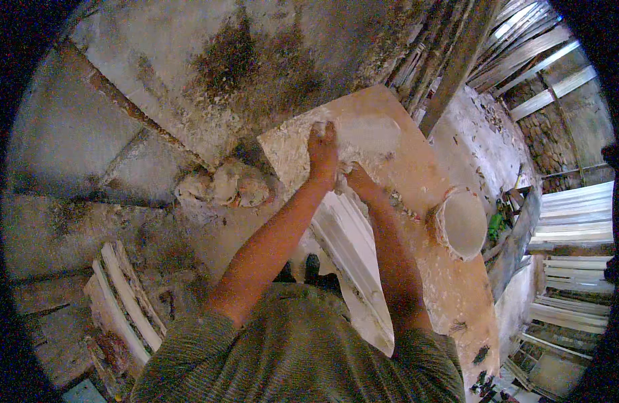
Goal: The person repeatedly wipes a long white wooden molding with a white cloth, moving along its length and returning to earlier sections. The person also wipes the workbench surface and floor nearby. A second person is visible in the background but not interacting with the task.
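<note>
My left hand (323, 151) is closed over the board near its far left corner, and a small whitish patch shows at its fingertips. Close beside it, a little nearer to me, my right hand (356, 177) is closed too, with pale, plaster-like stuff at the fingers. What either hand grips is too small and blurred to name. From just below the hands, a long white ridged moulding (355, 235) runs toward me between my forearms, along the left edge of the board. Under both hands lies the wide tan board (427, 201), smeared with white.
A round bucket (465, 224) crusted with white stands on the board at right. Lumpy pale sacks (232, 185) sit on the floor left of the board. Long white strips (121, 299) lean at lower left. A wooden post (457, 64) rises at the far right, and a green object (496, 225) lies beyond the bucket.
</note>
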A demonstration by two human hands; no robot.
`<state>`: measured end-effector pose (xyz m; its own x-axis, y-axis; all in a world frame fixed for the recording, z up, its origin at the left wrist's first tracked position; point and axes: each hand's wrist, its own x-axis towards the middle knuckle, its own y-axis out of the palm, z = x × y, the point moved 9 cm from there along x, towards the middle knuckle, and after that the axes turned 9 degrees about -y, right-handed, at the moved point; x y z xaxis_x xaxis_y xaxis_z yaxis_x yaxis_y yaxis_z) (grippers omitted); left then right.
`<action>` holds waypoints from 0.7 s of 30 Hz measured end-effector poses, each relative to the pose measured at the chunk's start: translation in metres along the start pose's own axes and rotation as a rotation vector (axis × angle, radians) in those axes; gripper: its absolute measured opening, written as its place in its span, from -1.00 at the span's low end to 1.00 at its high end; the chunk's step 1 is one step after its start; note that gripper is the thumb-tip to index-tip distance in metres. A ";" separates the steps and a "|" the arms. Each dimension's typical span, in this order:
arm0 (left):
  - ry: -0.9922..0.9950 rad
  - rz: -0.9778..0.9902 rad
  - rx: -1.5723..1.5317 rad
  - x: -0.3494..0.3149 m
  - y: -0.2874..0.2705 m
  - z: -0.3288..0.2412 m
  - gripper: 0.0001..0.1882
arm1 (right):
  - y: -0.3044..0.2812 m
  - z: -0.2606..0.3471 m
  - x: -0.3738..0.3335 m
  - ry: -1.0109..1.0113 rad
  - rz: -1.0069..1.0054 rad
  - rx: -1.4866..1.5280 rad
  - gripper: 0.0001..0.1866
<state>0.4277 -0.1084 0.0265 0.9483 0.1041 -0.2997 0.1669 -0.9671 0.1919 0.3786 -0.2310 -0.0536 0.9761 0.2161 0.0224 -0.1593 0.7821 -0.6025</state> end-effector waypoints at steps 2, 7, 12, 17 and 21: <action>0.045 -0.151 -0.137 0.010 -0.027 -0.010 -0.55 | 0.018 -0.032 -0.004 0.325 -0.036 0.333 -0.77; -0.385 -0.167 -0.350 0.018 -0.092 0.024 -0.41 | 0.073 -0.089 0.005 0.512 -0.309 0.768 -0.78; -0.348 -0.226 -0.354 0.032 -0.135 0.066 -0.45 | 0.075 -0.049 0.016 0.029 -0.532 0.050 -0.85; -0.315 -0.296 -0.241 0.048 -0.165 0.117 -0.49 | 0.080 0.008 0.007 -0.390 -0.538 -0.718 -0.70; -0.287 -0.357 -0.096 0.060 -0.183 0.144 -0.51 | 0.105 -0.031 0.017 -0.365 -0.319 -0.480 -0.72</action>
<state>0.4154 0.0414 -0.1615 0.7159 0.3451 -0.6070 0.5066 -0.8550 0.1113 0.3834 -0.1632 -0.1408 0.8389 0.2672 0.4742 0.2933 0.5121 -0.8073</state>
